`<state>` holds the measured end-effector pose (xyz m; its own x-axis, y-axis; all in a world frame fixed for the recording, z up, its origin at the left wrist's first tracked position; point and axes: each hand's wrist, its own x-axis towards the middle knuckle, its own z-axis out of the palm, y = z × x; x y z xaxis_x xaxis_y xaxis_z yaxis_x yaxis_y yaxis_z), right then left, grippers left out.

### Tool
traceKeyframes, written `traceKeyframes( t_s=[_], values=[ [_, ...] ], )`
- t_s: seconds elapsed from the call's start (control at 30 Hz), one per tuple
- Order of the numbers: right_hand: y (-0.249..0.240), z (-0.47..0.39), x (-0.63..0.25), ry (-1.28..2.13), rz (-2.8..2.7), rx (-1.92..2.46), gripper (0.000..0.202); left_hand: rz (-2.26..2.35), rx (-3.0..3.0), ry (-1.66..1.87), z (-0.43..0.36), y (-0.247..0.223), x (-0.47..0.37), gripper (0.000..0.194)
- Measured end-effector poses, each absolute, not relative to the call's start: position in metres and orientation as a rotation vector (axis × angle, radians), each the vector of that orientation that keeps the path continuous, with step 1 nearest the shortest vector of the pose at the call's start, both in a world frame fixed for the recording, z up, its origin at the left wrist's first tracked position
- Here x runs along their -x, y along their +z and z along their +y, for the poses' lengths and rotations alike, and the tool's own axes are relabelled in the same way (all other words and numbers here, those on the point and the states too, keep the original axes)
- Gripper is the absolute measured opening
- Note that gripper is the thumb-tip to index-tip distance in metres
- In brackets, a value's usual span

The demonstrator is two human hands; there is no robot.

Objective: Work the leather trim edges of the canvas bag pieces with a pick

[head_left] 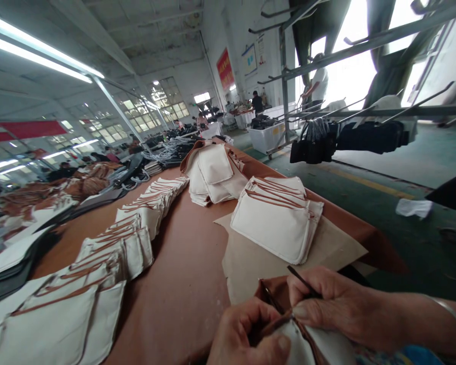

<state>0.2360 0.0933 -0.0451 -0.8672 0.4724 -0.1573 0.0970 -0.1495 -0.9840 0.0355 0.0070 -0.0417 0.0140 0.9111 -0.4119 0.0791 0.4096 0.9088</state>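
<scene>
At the bottom right, my left hand [247, 332] pinches the edge of a white and brown pouch [294, 342], thumb and fingers closed on it. My right hand [338, 306] grips the same piece from the other side, its thumb pressed on the brown edging close to my left fingertips. A thin dark strip or tool [302, 280] sticks out between the right fingers; its kind cannot be made out. Brown material [279, 291] rises behind the fingers. Just beyond lies a stack of white pouches with brown edging [273, 218], on a beige sheet [243, 274].
On the brown table [182, 274], a long row of overlapping white pouches [110, 253] runs along the left. Another pile of white pieces [215, 170] sits farther back. Dark bags [315, 142] hang from a metal rack [285, 76] at right. Other people work in the background.
</scene>
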Motion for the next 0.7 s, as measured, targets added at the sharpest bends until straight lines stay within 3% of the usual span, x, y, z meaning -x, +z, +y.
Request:
traceKeyframes(
  t_s=[0.13,0.23,0.33,0.7],
  values=[
    [-0.039,0.097,-0.24,1.447,-2.229,0.546,0.008,1.601,-0.976,0.781,0.012,-0.045,-0.044,0.018],
    [-0.033,0.1,-0.243,0.869,-2.475,0.261,0.016,1.614,-0.999,0.773,0.015,-0.041,-0.05,0.016],
    [-0.025,0.101,-0.242,0.508,-2.703,0.093,0.015,1.593,-1.009,0.76,0.017,-0.036,-0.052,0.016],
    [-0.014,0.103,-0.233,0.202,-2.85,-0.073,0.015,1.573,-1.064,0.675,0.013,-0.041,-0.051,0.015]
  ],
)
